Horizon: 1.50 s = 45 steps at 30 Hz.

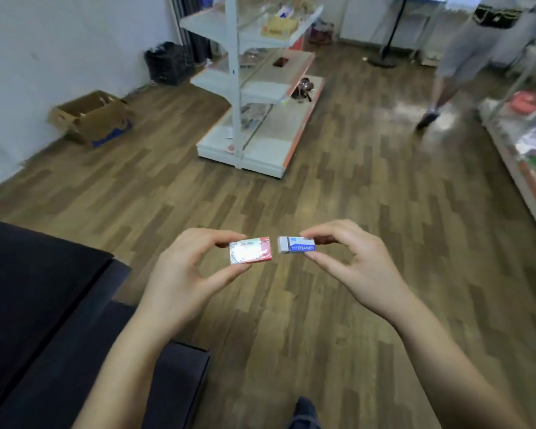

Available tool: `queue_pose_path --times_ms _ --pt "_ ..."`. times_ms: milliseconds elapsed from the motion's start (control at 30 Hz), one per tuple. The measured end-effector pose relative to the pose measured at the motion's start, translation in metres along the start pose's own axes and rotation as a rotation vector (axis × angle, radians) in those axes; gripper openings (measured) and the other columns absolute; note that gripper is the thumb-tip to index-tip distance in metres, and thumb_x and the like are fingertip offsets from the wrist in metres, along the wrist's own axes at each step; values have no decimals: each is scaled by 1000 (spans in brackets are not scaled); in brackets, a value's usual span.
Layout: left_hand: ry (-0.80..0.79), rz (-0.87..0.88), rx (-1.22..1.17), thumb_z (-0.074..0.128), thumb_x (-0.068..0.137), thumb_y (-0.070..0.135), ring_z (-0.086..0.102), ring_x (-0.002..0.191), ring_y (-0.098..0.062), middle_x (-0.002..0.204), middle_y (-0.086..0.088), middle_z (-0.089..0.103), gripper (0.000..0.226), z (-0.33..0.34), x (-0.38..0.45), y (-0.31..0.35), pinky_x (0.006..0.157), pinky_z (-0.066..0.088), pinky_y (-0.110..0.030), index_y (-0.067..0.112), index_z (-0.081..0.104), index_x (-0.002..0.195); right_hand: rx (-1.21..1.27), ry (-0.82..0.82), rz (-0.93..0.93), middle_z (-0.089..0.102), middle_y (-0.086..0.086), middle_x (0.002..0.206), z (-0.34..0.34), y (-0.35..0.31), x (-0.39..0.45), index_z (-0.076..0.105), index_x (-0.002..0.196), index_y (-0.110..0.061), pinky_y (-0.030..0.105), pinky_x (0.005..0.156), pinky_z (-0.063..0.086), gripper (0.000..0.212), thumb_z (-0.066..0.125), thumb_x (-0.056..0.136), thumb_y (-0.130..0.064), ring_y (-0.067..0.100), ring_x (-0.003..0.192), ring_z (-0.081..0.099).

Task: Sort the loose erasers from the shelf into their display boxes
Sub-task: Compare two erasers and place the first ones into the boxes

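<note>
Wood-plank flooring point(338, 196) is filling most of the view, with a white shelf unit point(254, 88) standing well beyond the hands. Both hands are pinching one eraser each, side by side above the floor: the left hand point(180, 274) is holding a red-wrapped eraser point(250, 250), the right hand point(356, 267) a blue-sleeved eraser point(296, 244). Judged step: comparing types. Matching display boxes, not visible, are needed next.
</note>
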<state>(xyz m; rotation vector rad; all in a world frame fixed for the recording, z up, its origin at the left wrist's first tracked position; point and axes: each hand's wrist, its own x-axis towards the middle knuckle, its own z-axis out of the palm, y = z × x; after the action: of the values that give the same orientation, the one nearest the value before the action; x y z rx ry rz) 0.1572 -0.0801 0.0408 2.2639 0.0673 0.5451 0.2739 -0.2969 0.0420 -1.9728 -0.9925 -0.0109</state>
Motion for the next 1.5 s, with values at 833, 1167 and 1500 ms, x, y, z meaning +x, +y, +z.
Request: queue_pose_path --times_ms 833,1167,1500 --pt "-238 93 -99 65 70 50 58 94 1 100 22 63 28 206 191 48 83 39 -6 47 59 97 7 263 254 62 -17 104 -163 182 1 61 103 -39 12 84 43 22 59 81 -37 7 95 61" --pt "-301 183 -152 65 70 51 60 92 -3 100 20 63 27 250 352 22 82 43 -11 44 63 95 -136 355 263 63 -20 98 -208 264 120 62 105 -34 13 82 45 28 65 80 -22 6 92 60" --pt "-302 188 -184 65 70 50 61 93 -4 99 21 65 29 295 489 -2 82 42 -9 41 63 98 -120 367 283 63 -19 100 -246 347 221 64 105 -34 11 82 44 29 66 78 -22 7 91 60"
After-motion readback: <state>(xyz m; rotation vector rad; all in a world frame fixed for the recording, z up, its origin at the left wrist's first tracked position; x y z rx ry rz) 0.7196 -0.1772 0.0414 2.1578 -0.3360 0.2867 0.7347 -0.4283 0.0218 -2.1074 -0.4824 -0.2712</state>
